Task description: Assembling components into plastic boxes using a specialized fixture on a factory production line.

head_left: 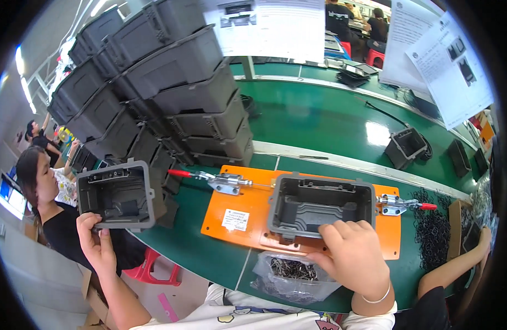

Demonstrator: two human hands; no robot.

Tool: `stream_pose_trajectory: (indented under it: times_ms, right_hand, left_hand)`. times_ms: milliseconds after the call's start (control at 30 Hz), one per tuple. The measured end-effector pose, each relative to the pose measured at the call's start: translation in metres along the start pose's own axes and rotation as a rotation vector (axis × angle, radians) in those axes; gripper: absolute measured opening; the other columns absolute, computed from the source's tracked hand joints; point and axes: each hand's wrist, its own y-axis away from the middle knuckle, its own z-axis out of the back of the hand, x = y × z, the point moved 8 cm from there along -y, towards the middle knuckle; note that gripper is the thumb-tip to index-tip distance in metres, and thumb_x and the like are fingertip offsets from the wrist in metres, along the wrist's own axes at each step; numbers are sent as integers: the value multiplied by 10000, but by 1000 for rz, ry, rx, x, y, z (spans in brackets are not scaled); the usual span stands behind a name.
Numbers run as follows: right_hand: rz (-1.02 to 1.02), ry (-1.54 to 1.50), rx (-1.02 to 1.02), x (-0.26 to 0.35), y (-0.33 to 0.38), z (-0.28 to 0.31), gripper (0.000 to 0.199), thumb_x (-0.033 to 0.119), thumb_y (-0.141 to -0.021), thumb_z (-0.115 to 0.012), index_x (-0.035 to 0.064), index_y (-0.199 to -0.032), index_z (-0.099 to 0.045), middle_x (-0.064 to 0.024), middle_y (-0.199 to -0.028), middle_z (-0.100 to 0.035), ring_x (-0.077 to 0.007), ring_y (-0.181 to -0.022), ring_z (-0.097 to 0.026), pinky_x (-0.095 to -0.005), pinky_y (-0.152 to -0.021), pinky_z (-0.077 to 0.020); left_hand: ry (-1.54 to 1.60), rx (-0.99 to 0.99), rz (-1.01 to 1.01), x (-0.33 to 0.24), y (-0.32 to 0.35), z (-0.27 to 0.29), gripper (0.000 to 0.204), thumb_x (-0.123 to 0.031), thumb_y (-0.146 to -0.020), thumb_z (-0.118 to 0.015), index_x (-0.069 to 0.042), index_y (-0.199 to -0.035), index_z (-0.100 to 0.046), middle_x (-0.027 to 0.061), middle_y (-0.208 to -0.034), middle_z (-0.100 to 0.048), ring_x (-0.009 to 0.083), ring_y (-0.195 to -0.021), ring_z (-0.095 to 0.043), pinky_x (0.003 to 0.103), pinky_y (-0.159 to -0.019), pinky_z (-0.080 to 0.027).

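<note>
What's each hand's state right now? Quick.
Left hand: closed, holding a dark gray box by its lower rim.
Right hand: curled over near rim of second box on orange fixture; can't tell whether it grips.

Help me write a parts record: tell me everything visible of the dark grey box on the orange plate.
The dark grey box looks like matte plastic, roughly rectangular, with rounded corners and small lugs on its rim. It is lidless, showing stepped ribs inside and a strip along the far inner wall. It sits open side up on the orange plate, between two red-handled clamps; whether they touch it is unclear. The right hand has its fingers over the near rim.
</note>
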Motion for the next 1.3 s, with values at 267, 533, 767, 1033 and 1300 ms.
stream_pose_trajectory:
  times_ms: [267,533,767,1033,1300]
  right_hand:
    - [-64,14,1,-3,1,-1,427,292,-642,-807,53,-918,-585,-69,-724,-561,-270,-684,-583,-378,-649,-415]
    - [-70,39,-7,-2,0,-1,413,277,-652,-804,55,-922,-585,-68,-740,-562,-266,-691,-576,-376,-667,-409]
    - [0,36,-61,0,2,3,347,291,-699,-764,77,-873,-553,-49,-717,-533,-234,-657,-567,-357,-628,-398]
    - [6,-6,12,-4,3,-7,313,292,-771,-710,78,-914,-531,-50,-783,-565,-222,-725,-601,-351,-651,-397]
    - [-3,52,-44,-10,6,-16,333,333,-760,-720,91,-876,-523,-32,-751,-527,-200,-665,-586,-325,-620,-392]
  left_hand:
    - [173,-105,268,115,23,34,237,77,-857,-543,-25,-1070,-536,50,-1095,-531,115,-951,-522,231,-847,-407]
    - [175,-90,202,124,5,13,438,39,-899,-510,-40,-1329,-485,115,-1488,-335,226,-1300,-429,309,-1045,-362]
    - [577,-743,737,183,63,-12,751,-551,-951,-476,-18,-1437,-268,185,-1447,-376,296,-1357,-356,397,-1113,-283]
    - [918,-880,858,273,76,-50,628,-659,-890,-447,-87,-1137,-516,105,-1116,-576,278,-1067,-539,430,-946,-430]
    - [953,-852,882,247,56,-106,621,-494,-963,-406,14,-1310,-495,186,-1229,-560,326,-1156,-516,431,-1008,-395]
